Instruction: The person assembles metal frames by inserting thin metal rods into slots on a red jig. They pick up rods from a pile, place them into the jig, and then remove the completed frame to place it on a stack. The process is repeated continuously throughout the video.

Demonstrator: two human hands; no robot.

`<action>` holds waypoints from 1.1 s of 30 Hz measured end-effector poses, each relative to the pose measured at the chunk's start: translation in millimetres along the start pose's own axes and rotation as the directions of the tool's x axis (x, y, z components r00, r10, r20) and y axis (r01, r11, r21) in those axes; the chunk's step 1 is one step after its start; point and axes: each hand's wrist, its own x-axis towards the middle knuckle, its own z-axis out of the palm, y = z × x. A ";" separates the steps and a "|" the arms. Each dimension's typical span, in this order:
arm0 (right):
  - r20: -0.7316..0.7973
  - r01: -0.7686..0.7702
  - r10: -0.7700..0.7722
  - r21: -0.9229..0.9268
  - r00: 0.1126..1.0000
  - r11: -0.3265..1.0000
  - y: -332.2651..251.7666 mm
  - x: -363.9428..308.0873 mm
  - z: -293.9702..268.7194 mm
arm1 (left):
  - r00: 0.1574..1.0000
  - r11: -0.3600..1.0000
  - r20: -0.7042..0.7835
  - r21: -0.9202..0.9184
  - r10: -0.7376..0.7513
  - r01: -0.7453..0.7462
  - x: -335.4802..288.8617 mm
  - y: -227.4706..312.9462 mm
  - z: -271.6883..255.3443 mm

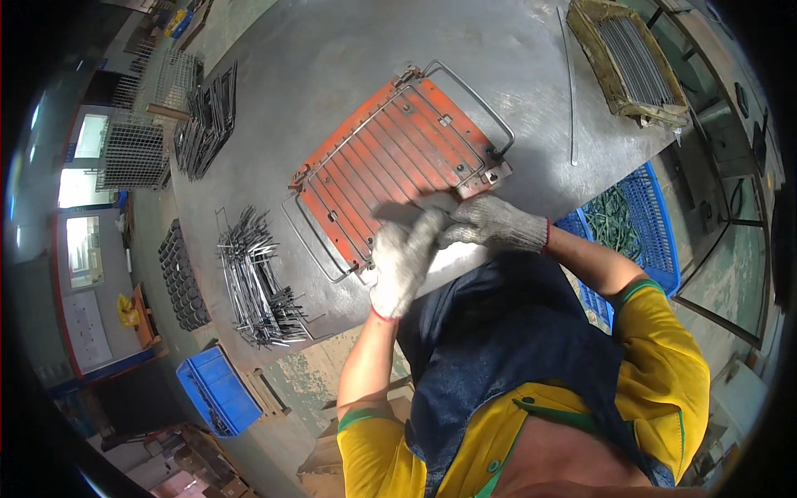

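An orange jig (390,158) is laid flat on the grey counter (332,50), with a wire grid (374,170) seated on it. The near edge of the jig is met by both gloved hands: the left hand (400,264) is half curled, the right hand (496,222) laid flatter. What they grip cannot be told. A heap of wire frames (256,282) lies to the left.

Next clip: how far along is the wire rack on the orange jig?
Done: a wire rack lies in the orange jig, and finished wire pieces are piled to the left. In hand: both gloved hands, left hand and right hand, meet at the jig's near edge. Left: loose rods in the tray.
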 end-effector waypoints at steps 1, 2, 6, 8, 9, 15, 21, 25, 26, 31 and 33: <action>0.015 -0.032 0.030 0.179 0.999 0.983 -16.7 3.6 -12.1 | 1.000 0.811 0.009 -0.585 -0.002 0.007 12.1 -16.5 5.1; 0.036 -0.084 0.076 0.353 0.996 0.932 -25.3 2.0 -16.9 | 0.999 0.780 0.029 -0.626 0.016 0.005 21.6 -9.4 2.2; 0.481 -0.618 0.468 0.761 0.742 0.197 -65.9 13.6 -59.3 | 0.979 0.612 0.202 -0.778 0.029 0.142 71.1 7.2 -9.3; 0.344 -0.422 0.411 0.900 0.844 0.113 -55.6 24.2 -51.3 | 0.971 0.601 0.234 -0.771 -0.042 0.212 83.2 17.4 -9.8; 0.379 -0.428 0.409 0.903 0.830 0.031 -51.7 30.7 -50.9 | 0.964 0.571 0.261 -0.784 -0.049 0.242 92.1 14.8 -9.3; 0.354 -0.328 0.341 0.935 0.871 -0.133 -22.1 43.7 -49.8 | 0.937 0.602 0.332 -0.727 -0.112 0.330 119.5 4.0 -7.3; 0.394 -0.373 0.402 0.918 0.826 -0.132 -22.8 45.3 -49.7 | 0.934 0.703 0.320 -0.628 -0.158 0.334 122.9 6.6 -11.3; -0.077 -0.043 0.092 0.488 0.993 0.872 -14.9 43.5 -43.2 | 0.954 0.833 0.242 -0.479 -0.179 0.278 130.1 4.0 -15.0; -0.005 -0.106 0.121 0.437 0.993 0.893 -18.1 44.4 -46.3 | 0.962 0.882 0.198 -0.396 -0.188 0.254 132.3 2.1 -16.9; 0.102 -0.241 0.219 0.444 0.970 0.863 -6.2 43.2 -44.7 | 0.973 0.971 0.129 0.166 -0.193 0.170 128.3 28.2 -21.0; 0.106 -0.226 0.201 0.543 0.974 0.809 7.1 44.1 -34.2 | 0.982 0.945 0.106 0.305 -0.155 0.116 128.1 24.3 -22.9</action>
